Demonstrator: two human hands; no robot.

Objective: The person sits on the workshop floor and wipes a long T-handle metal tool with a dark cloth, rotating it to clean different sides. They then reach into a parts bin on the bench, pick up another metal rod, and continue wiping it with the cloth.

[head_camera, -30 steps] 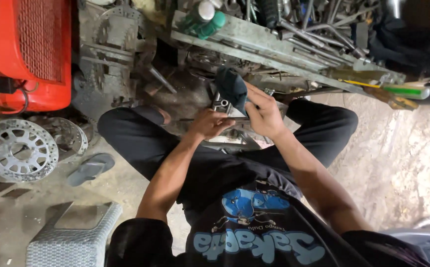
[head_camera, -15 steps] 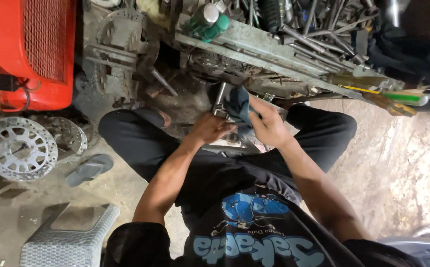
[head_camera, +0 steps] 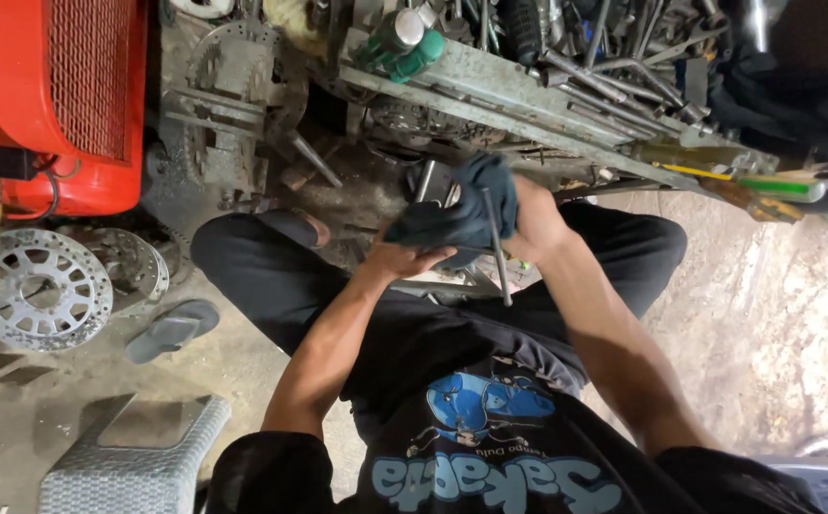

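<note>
While both hands, left hand (head_camera: 404, 259) and right hand (head_camera: 531, 221), grip a dark rag (head_camera: 461, 211), surrounding concrete floor (head_camera: 52, 419) carries a brake disc (head_camera: 35, 287), sandal (head_camera: 172, 329) and red compressor (head_camera: 61, 86).

Off to my side a red machine (head_camera: 47, 100) with a mesh grille fills the floor's top left corner. Below it a drilled brake disc (head_camera: 35, 288) lies flat, a grey sandal (head_camera: 171, 328) just beside it. A grey woven stool (head_camera: 133, 462) sits at the bottom edge. Ahead, a metal rack (head_camera: 528, 95) is crowded with tools.
</note>
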